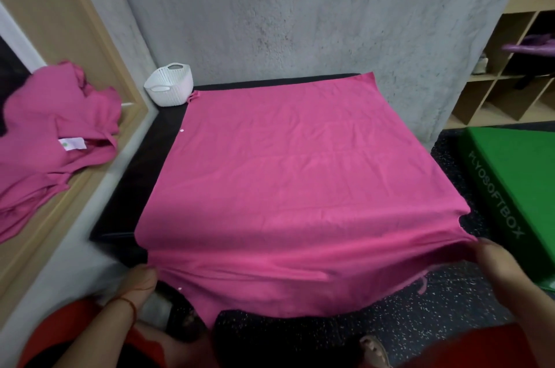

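Left fingers (147, 276) and right fingers (488, 250) each pinch a corner of the pink cloth (300, 172); uneven pulling could drag the edge beyond them askew

Plain hot-pink cloth (300, 187) over a black bench (126, 202).

The cloth is one even pink, with a small white dot near its left edge. The pile of cloths (54, 115) at the left is the same pink and carries a white label (73, 143). The basket (169, 86) is white with a woven lattice pattern. The wall (300, 7) is mottled grey, the floor (420, 322) black with pale speckles, and the soft box (516, 181) green with darker lettering.
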Motion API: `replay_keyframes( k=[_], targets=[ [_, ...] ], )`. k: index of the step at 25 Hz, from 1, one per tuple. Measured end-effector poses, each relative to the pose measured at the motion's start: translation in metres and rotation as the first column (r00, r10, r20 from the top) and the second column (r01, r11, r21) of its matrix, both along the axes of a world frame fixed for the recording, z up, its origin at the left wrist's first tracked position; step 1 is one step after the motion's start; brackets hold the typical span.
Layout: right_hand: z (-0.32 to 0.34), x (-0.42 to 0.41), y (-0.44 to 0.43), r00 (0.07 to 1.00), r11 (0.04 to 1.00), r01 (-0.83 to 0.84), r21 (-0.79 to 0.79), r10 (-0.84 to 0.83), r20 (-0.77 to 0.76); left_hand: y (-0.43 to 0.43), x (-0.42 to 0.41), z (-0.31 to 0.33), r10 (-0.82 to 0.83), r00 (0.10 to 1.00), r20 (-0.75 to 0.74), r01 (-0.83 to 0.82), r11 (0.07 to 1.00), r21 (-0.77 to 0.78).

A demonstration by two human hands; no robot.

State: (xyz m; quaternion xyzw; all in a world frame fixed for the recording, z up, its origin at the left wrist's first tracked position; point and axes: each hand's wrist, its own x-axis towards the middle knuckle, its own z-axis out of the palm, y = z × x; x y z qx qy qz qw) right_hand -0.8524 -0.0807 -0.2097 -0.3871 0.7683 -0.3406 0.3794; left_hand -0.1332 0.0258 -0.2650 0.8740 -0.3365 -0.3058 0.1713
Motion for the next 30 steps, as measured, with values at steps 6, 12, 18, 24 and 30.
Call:
replay_keyframes(
  k=[6, 12, 18, 24, 30],
  targets=[
    [0.052, 0.01, 0.012, 0.992, 0.963, 0.115, -0.243, -0.123, -0.019, 0.018, -0.003, 0.069, 0.156, 0.978, -0.14, -0.205, 0.859, -0.47],
    [0.091, 0.004, -0.025, 0.969, 0.936, 0.244, -0.255, -0.248, 0.016, -0.006, 0.025, 0.126, 0.256, 0.934, -0.249, -0.347, 0.818, -0.459],
    [0.161, 0.041, -0.121, 0.909, 0.918, 0.28, -0.279, -0.16, 0.385, -0.104, 0.038, 0.193, 0.052, 0.662, -0.748, -0.554, 0.707, -0.441],
    [0.094, 0.044, -0.152, 0.932, 0.957, -0.284, -0.057, 0.262, -0.25, -0.131, 0.018, 0.126, -0.057, 0.998, 0.034, 0.065, 0.952, -0.3],
    [0.024, 0.029, -0.111, 0.728, 0.961, -0.277, 0.024, 0.225, -0.648, -0.095, 0.017, 0.09, -0.079, 0.907, 0.413, 0.192, 0.951, -0.241]
  ],
)
